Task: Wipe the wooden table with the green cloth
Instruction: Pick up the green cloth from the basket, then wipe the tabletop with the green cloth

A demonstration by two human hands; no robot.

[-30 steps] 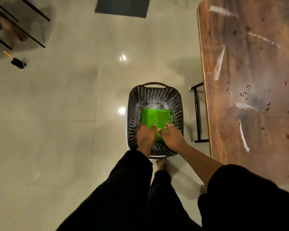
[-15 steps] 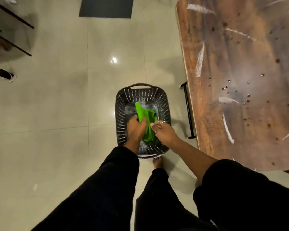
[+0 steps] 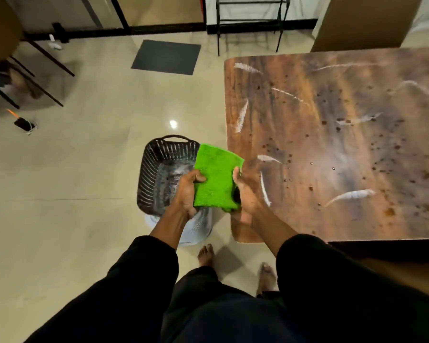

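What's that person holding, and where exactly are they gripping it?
The green cloth, held up between both hands: the left hand grips its left edge, the right hand its right edge, above the dark basket.

One cloth (image 3: 216,179), one basket (image 3: 159,167), one table (image 3: 332,144), one mat (image 3: 166,56), perhaps two chairs.

Wooden table (image 3: 337,149) streaked white, spotted dark; basket (image 3: 159,169) on tiled floor (image 3: 72,194).

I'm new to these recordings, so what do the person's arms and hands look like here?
Both arms wear loose black sleeves pushed up, leaving the forearms bare. The left hand and right hand are bare, without gloves. No ring or watch can be made out in this picture.
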